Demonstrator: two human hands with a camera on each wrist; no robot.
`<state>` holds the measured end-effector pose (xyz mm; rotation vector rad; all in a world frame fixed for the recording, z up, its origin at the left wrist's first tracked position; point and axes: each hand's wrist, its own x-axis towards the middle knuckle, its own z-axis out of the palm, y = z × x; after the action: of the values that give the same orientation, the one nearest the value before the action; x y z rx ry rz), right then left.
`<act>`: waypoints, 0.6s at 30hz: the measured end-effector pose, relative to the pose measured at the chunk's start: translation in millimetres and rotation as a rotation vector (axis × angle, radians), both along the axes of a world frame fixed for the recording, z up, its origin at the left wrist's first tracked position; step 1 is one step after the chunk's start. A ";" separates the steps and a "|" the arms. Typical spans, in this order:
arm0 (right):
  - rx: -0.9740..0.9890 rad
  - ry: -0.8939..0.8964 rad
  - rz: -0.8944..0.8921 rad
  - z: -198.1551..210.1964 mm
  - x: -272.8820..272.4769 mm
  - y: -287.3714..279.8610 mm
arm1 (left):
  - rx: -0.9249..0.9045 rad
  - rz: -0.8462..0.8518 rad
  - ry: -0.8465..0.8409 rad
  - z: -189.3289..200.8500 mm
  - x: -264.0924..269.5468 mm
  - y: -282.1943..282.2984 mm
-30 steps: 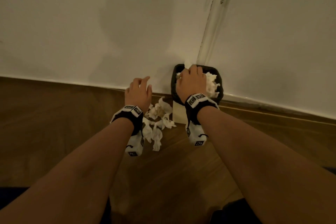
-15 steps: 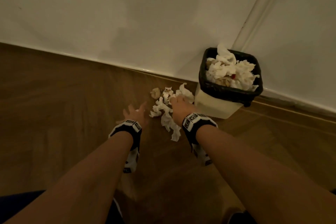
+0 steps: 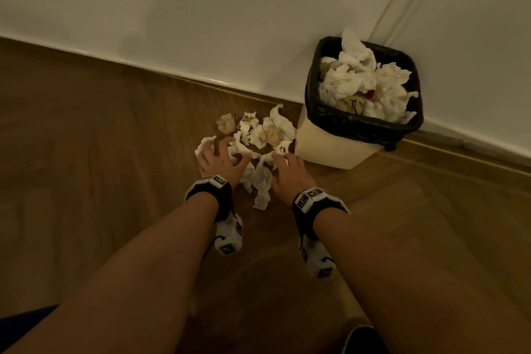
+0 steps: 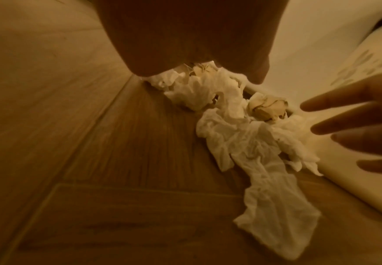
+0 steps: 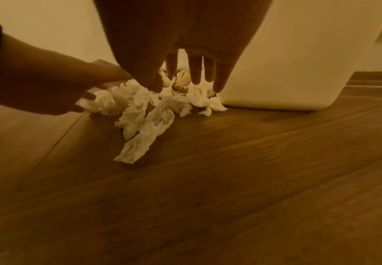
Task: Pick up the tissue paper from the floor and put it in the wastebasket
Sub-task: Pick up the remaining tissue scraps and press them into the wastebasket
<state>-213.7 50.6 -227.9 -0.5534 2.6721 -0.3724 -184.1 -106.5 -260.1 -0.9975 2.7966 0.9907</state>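
From the head view, the left hand [image 3: 219,159] is seen curled into the left edge of the tissue paper [image 3: 260,142] heap beside the single wastebasket [image 3: 339,146], while the right hand [image 3: 290,172] lies spread at its right edge. In the left wrist view one long strip [image 4: 274,211] is stretched toward the camera. In the right wrist view the right fingers [image 5: 195,71] are shown straight, tips on the paper, nothing gripped.

The left hand [image 3: 218,162] hides part of the tissue pile [image 3: 258,146]; its grip seems unclear.
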 end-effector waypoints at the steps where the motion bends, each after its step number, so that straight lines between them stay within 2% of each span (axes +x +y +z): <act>1: -0.008 0.000 -0.007 -1.9 -0.5 -0.2 | -0.024 -0.021 -0.012 -1.9 -2.6 0.7; 4: -0.034 -0.005 -0.020 -7.5 -1.1 -1.7 | -0.097 -0.084 -0.045 -4.4 -11.4 1.0; 9: -0.026 0.035 -0.032 -15.9 -0.5 -0.4 | -0.229 -0.029 -0.100 -9.2 -28.5 -4.1; 13: -0.038 0.030 -0.049 -18.5 -2.2 -1.8 | -0.176 -0.050 -0.252 -19.3 -31.6 -10.7; 18: 0.002 0.026 -0.027 -18.0 1.0 -12.0 | -0.284 -0.124 -0.149 -27.2 -15.0 -10.4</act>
<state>-212.7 38.6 -245.8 -0.5253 2.7074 -0.3730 -199.1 -116.9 -287.2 -0.8633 2.8817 0.4939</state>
